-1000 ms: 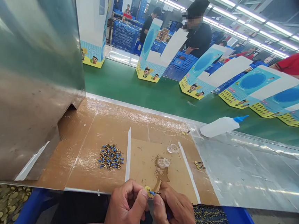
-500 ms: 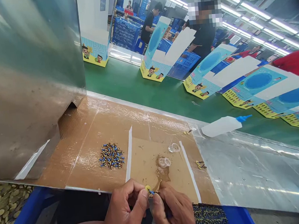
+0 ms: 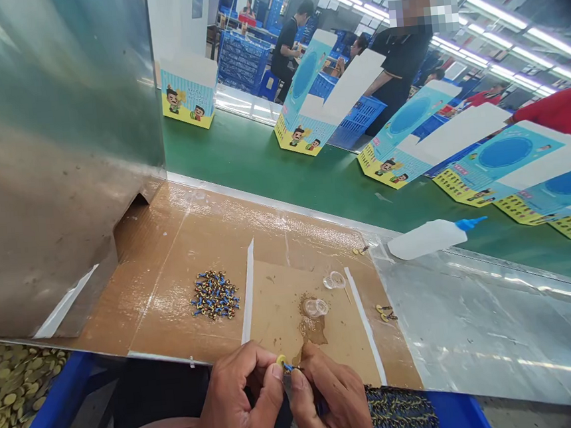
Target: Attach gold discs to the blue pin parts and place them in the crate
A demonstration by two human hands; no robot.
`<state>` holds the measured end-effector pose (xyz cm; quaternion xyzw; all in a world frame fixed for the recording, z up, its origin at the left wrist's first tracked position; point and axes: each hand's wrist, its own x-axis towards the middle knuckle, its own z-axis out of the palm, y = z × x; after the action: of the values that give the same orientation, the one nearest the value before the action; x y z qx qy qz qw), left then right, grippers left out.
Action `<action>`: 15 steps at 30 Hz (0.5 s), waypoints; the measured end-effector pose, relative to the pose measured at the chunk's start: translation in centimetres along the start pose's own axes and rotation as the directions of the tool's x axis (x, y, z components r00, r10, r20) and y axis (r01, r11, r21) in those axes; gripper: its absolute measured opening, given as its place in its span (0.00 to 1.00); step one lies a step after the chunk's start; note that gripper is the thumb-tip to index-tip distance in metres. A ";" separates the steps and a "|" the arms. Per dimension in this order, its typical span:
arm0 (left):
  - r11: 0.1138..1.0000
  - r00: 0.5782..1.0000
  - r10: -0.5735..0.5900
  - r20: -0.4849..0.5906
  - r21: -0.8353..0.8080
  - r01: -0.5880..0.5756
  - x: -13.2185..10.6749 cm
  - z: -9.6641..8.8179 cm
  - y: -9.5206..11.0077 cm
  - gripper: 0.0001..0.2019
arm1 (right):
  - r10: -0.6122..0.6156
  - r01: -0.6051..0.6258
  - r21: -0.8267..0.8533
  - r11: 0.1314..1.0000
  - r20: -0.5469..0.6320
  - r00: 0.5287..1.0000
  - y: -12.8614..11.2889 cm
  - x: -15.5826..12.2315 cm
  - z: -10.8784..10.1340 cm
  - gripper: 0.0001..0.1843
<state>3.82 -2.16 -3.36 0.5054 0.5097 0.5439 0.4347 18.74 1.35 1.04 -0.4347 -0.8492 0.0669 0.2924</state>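
Close together at the cardboard's front edge, both my hands pinch small parts. My left hand (image 3: 246,397) is closed on a small yellow disc (image 3: 281,360) held on edge between thumb and forefinger. Against it, my right hand (image 3: 331,396) pinches a small blue-and-dark figure-like piece (image 3: 287,367); the two parts seem to touch. Just beyond my hands sits a small clear cup (image 3: 316,307) in a wet brown patch. Behind it are a clear lid (image 3: 334,280) and a thin stick (image 3: 347,294). To the left lies a pile of similar blue-and-dark pieces (image 3: 215,295).
A white bottle with a blue nozzle (image 3: 427,239) lies right on the metal edge. Several printed boxes (image 3: 307,122) stand on the green belt (image 3: 240,148). A metal panel (image 3: 61,160) rises at left. A bin of yellow discs (image 3: 12,398) is lower left. People work beyond the belt.
The view has shifted slightly, and the boxes appear a little further right. My hands keep nearly the same hold, the disc turned slightly more edge-on. A standing person beyond the belt appears further right.
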 end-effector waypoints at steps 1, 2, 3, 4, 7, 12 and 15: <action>0.999 0.999 0.033 -0.003 0.033 -0.033 0.1 -0.1 0.1 0.14 | -0.004 0.004 0.004 1.000 0.011 1.000 0.0 0.1 -0.1 0.13; 0.995 0.998 0.067 -0.001 0.069 -0.066 0.1 -0.2 0.2 0.13 | -0.007 0.006 0.008 1.000 0.024 1.000 -0.1 0.3 -0.2 0.14; 0.990 0.995 0.099 0.001 0.104 -0.099 0.2 -0.4 0.4 0.12 | -0.005 0.005 0.013 1.000 0.036 0.999 -0.2 0.4 -0.4 0.14; 0.982 0.991 0.133 0.004 0.135 -0.132 0.3 -0.5 0.6 0.12 | -0.003 0.003 0.016 1.000 0.043 0.999 -0.2 0.5 -0.5 0.15; 0.954 0.974 0.225 0.009 0.199 -0.222 0.7 -1.0 1.3 0.10 | -0.003 0.001 0.030 1.000 0.066 0.998 -0.4 0.5 -0.9 0.14; 0.897 0.935 0.355 -0.001 0.280 -0.341 1.0 -1.5 2.0 0.10 | 0.021 -0.023 0.039 0.999 0.060 0.998 -0.7 0.1 -1.0 0.08; 0.868 0.914 0.405 0.006 0.311 -0.387 1.1 -1.8 2.1 0.10 | 0.011 -0.015 0.067 0.998 0.057 0.998 -0.6 -0.1 -0.8 0.09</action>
<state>2.00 -1.50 -1.08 0.6436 0.4860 0.5508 0.2150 18.83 0.78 1.84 -0.4281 -0.8515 0.1097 0.2823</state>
